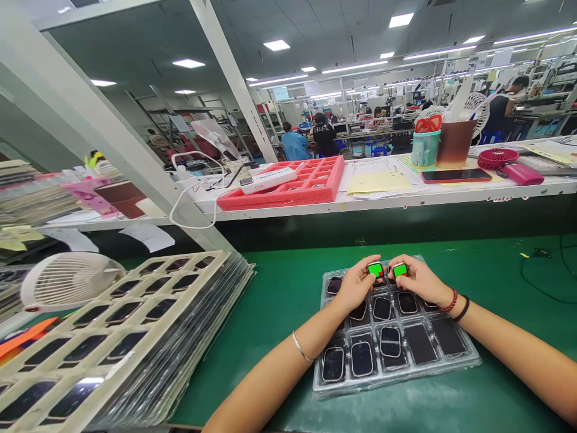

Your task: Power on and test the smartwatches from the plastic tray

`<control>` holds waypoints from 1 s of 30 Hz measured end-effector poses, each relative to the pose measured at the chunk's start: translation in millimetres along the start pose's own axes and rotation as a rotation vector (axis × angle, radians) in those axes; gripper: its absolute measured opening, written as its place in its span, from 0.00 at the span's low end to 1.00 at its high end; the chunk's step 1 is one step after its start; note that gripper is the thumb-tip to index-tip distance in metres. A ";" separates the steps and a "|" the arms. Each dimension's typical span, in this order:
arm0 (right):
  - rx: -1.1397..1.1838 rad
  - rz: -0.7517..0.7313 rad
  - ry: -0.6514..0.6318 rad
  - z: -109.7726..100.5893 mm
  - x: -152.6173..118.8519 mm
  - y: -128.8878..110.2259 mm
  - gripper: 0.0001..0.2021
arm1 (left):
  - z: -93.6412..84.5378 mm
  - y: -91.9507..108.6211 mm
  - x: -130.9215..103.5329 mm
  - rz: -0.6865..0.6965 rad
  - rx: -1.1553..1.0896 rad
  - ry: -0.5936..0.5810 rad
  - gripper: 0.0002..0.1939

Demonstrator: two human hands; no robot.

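My left hand (359,281) is closed on a smartwatch (375,270) with a lit green screen and a small red patch. Close beside it, my right hand (421,279) grips a second smartwatch (400,270), its screen also green with red along the bottom. Both are held above the far part of a clear plastic tray (360,390). Dark-screened watches sit in several of its pockets, among them one watch (390,342) resting askew in the front row. Two front pockets at the right, such as this dark pocket (421,344), show no watch.
Left of my arms rises a tall stack of trays (211,313), its top one holding dark watches. A white fan (67,279) lies behind it. On the shelf are a red foam tray (336,180), papers (383,177), a phone (456,175) and cups. A cable (541,291) lies at right.
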State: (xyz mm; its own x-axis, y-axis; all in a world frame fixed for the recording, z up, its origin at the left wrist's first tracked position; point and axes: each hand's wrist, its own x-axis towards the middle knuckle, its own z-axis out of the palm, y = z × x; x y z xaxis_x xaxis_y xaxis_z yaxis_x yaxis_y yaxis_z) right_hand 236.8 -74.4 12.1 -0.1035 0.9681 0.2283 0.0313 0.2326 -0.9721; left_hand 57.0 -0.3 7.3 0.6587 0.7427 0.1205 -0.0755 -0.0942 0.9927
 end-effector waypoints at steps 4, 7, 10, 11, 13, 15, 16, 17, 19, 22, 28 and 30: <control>-0.012 0.022 0.012 0.3 0.8 1.8 0.18 | 0.8 -0.3 0.2 -0.001 -0.039 -0.002 0.27; -0.026 0.035 0.018 0.1 0.9 2.3 0.18 | 1.7 -0.1 0.7 0.016 -0.087 0.003 0.27; -0.023 0.048 0.019 0.5 0.4 1.5 0.18 | 2.3 0.4 1.1 0.021 -0.115 0.002 0.27; -0.019 0.052 0.013 0.7 0.1 1.2 0.19 | 2.4 0.6 1.1 0.023 -0.117 0.004 0.27; -0.010 0.052 -0.001 1.0 -0.4 0.8 0.20 | 2.2 1.1 0.9 0.032 -0.108 0.014 0.27; -0.008 0.057 -0.011 0.9 -0.6 1.3 0.21 | 1.7 1.8 0.5 0.044 -0.076 0.030 0.25; -0.014 0.061 -0.012 0.7 -0.6 1.9 0.20 | 1.5 2.1 0.3 0.049 -0.058 0.038 0.23; -0.020 0.066 -0.013 0.4 -0.4 2.7 0.20 | 1.3 2.5 0.1 0.052 -0.044 0.045 0.22; -0.027 0.068 -0.018 -0.1 0.2 4.5 0.19 | 1.1 3.2 -0.2 0.054 -0.031 0.055 0.21; -0.026 0.067 -0.022 -0.5 1.0 5.9 0.20 | 1.4 4.1 -0.3 0.049 -0.034 0.052 0.23; -0.044 0.036 -0.022 0.8 -0.7 1.1 0.20 | 2.8 4.9 -0.8 0.043 -0.011 0.038 0.27; -0.052 0.017 -0.018 1.2 -1.4 0.0 0.19 | 3.2 4.9 -0.8 0.036 -0.007 0.031 0.28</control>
State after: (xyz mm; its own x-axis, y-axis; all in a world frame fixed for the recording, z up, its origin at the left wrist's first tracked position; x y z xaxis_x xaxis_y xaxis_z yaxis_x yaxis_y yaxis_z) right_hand 235.8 -75.8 11.8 -0.1199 0.9703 0.2099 0.0847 0.2207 -0.9717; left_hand 58.5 -3.6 12.0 0.6321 0.7591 0.1558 -0.1037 -0.1163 0.9878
